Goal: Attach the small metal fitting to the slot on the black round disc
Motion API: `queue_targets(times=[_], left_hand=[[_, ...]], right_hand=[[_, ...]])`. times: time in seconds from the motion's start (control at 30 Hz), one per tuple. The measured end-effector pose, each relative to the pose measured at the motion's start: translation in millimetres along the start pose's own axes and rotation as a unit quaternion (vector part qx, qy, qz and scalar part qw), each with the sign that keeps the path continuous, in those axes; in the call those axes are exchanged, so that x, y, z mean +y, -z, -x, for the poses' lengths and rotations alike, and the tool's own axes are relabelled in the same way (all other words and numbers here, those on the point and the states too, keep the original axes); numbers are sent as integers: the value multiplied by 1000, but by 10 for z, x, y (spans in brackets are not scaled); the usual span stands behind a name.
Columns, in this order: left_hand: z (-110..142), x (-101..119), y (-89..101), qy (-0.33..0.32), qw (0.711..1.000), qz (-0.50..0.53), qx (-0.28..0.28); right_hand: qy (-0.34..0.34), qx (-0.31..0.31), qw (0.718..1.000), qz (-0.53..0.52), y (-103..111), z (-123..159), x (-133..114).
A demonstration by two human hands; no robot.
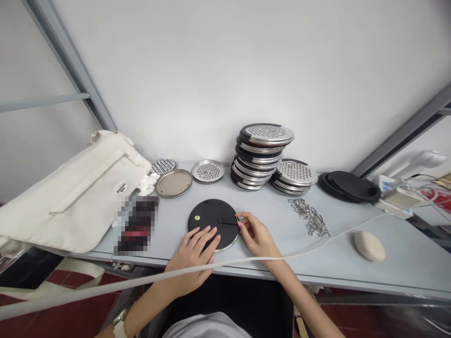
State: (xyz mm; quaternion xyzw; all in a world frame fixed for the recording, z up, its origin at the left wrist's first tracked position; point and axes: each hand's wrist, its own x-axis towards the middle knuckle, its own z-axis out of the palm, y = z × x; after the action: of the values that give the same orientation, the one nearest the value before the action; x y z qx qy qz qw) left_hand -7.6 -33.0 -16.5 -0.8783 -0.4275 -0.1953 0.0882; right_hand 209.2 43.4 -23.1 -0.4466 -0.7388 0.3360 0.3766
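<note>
A round black disc lies on the table near its front edge, with a small green-and-yellow round sticker on its left part and a narrow slot running toward its right edge. Under the disc's near side a light rim shows. My left hand rests on the disc's near left part, fingers spread and flat. At the right edge my right hand pinches a small metal piece by the end of the slot; fingertips cover most of it. To the right lies a pile of metal hooks or rings.
Behind stand a tall stack of round metal graters with black rims and a lower stack. Loose metal discs, black discs, a cream bag and a beige oval object surround. A white cable crosses in front.
</note>
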Motion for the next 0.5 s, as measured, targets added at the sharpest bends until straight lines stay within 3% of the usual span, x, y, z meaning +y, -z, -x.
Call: queue_targets(times=[0.27, 0.37, 0.5], left_hand=[[1, -28, 0, 2, 1000, 16, 0], [20, -23, 12, -17, 997, 62, 34], [82, 306, 149, -82, 978, 186, 50]], right_hand=[[-1, -1, 1000, 3, 1, 5, 2], [-4, 3, 1000, 6, -3, 6, 14], [-2, 12, 1000, 9, 0, 7, 13]])
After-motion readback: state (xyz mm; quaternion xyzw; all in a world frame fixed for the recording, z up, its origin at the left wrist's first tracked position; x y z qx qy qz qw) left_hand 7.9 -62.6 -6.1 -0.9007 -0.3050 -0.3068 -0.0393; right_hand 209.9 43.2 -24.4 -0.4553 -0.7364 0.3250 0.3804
